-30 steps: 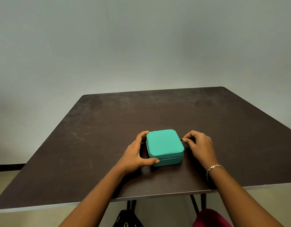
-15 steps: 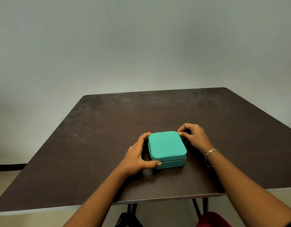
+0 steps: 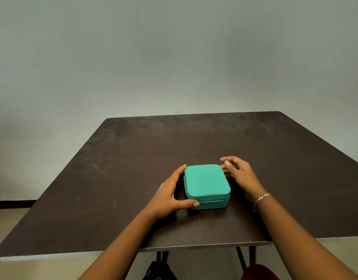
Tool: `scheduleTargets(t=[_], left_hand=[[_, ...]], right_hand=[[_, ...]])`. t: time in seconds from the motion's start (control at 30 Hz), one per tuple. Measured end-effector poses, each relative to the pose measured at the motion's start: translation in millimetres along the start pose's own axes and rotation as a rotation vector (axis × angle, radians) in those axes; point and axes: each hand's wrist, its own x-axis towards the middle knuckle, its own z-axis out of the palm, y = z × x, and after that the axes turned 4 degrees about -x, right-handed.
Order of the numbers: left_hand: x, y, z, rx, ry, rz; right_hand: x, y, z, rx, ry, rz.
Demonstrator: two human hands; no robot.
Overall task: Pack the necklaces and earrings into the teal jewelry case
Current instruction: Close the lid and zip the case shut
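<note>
Near the table (image 3: 133,158)'s front edge, the left hand (image 3: 168,197) clasps the closed teal jewelry case (image 3: 206,182) between thumb and fingers; the right hand (image 3: 242,174)'s spread fingertips are partly hidden behind it.

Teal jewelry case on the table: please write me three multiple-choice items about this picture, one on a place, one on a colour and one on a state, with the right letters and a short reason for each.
1. Where is the teal jewelry case?
A) on the floor
B) on the table, between the left hand and the right hand
C) at the table's far left corner

2. What colour is the table top?
A) white
B) red
C) dark brown

3. In what state is the case?
A) shut
B) wide open
C) in two separate parts

Answers:
1 B: it lies on the near part of the table with a hand at each side.
2 C: the bare top shows dark brown.
3 A: its upper half lies flat on the lower half, and nothing inside shows.
</note>
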Motion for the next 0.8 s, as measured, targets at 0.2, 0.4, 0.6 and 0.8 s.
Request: scheduleTargets(t=[0.2, 0.4, 0.6, 0.8], left_hand=[[-12.6, 4.8, 9.0, -0.059, 0.115, -0.016], [-30.3, 23.0, 40.9, -0.121, 0.359, -0.042], [-26.7, 42.6, 49.7, -0.324, 0.294, -0.052], [14.6, 54.6, 34.4, -0.370, 0.258, -0.102]], right_hand=[[-48.6, -6.7, -1.6, 0.235, 0.054, 0.087], [-84.3, -11.0, 4.2, 0.235, -0.042, 0.053], [-89.9, -15.8, 8.8, 0.274, -0.118, 0.012], [-52.6, -29.8, 3.3, 0.261, -0.176, 0.018]])
